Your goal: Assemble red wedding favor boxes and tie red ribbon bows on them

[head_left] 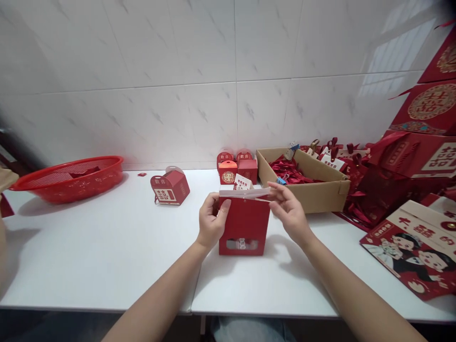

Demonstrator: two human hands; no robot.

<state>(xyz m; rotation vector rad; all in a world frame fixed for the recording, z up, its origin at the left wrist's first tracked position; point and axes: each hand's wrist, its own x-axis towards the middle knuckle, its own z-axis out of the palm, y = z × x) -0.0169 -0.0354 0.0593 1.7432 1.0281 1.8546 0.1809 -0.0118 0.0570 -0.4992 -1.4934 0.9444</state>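
Observation:
A red paper gift bag (245, 221) stands upright on the table in front of me, with a clear window low on its near side and a pale flap (245, 193) along its top. At the upper left edge, my left hand (213, 219) grips it, thumb on the near face and fingers behind. My right hand (289, 209) is at the upper right corner, fingers stretched and apart. Its fingertips are at the flap's end; whether they press on it I cannot tell. Just behind the bag shows a small printed white card (242, 182).
Small red boxes (247, 168) stand by the wall; another red box (174, 186) is left of the bag. A cardboard box (320, 197) holds dark red ribbons. Far left is a red plastic basket (89, 178). Printed bags (416, 247) and stacked red boxes (427, 109) fill the right.

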